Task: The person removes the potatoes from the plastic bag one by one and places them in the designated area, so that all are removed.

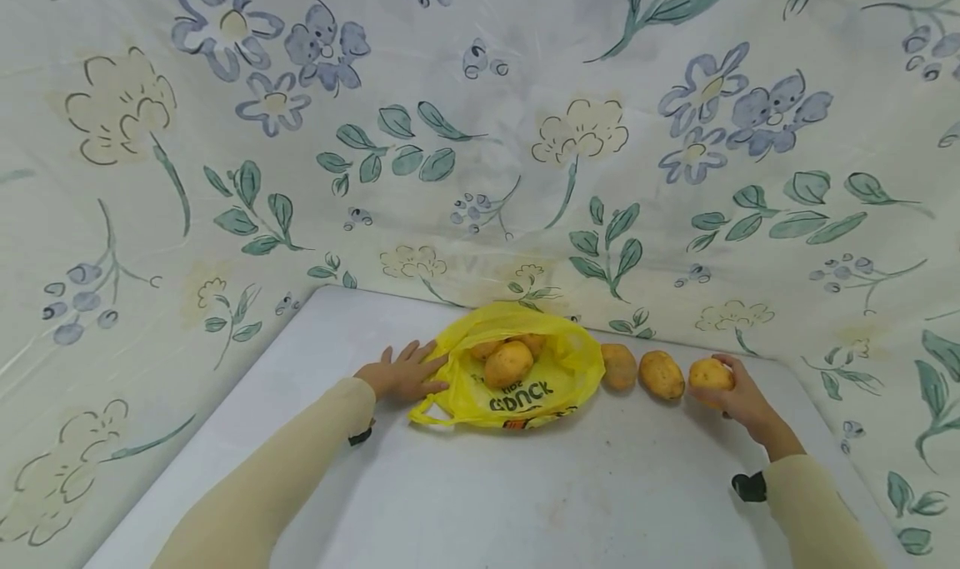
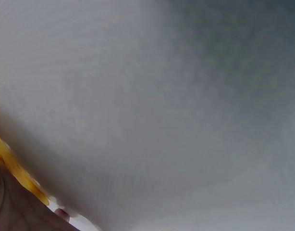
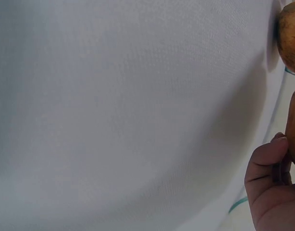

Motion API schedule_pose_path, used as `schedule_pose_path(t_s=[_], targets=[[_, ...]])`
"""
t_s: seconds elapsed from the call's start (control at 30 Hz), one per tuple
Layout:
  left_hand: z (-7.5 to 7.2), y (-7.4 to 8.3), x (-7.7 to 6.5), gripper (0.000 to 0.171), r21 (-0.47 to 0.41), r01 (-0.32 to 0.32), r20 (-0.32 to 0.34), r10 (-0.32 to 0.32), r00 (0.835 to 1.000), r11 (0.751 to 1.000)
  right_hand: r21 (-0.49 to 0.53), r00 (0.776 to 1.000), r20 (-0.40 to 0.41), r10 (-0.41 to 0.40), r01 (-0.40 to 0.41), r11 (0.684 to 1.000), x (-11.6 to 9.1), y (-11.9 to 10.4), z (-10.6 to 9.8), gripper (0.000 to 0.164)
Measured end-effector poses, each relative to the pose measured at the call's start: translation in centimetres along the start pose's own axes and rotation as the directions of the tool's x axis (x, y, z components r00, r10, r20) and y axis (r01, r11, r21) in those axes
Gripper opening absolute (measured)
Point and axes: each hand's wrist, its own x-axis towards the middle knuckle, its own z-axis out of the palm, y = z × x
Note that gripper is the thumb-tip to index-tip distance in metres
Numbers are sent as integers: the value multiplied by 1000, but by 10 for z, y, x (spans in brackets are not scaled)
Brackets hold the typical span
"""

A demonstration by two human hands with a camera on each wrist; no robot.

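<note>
A yellow plastic bag (image 1: pixel 573 369) with dark printing lies on the table, its mouth gaping toward me. Inside it are several potatoes (image 1: pixel 508 364). My left hand (image 1: pixel 401 377) rests with spread fingers at the bag's left edge; a strip of yellow plastic (image 2: pixel 20 175) shows beside it in the left wrist view. At the right, my right hand (image 1: pixel 746 404) grips a potato (image 1: pixel 708 373) between thumb and fingers. Two more potatoes, one against the bag (image 1: pixel 618 366) and one in the middle (image 1: pixel 662 375), form a row with it.
The white tabletop (image 1: pixel 480 494) stretches from the bag toward me. Behind its far edge hangs a flowered sheet (image 1: pixel 495 211), which also covers both sides. A dark wrist camera (image 1: pixel 748 487) sits under my right wrist.
</note>
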Motion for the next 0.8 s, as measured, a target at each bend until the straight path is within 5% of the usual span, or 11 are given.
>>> schedule_pose_path(t_s=[0.37, 0.8], targets=[[6, 2, -2, 72, 0, -22, 3, 22, 1000, 1000, -43, 998, 8, 58, -58, 997, -5, 9, 6, 103], [1, 1, 1, 73, -17, 5, -1, -5, 1000, 1000, -61, 999, 23, 36, -34, 998, -1, 7, 6, 99]])
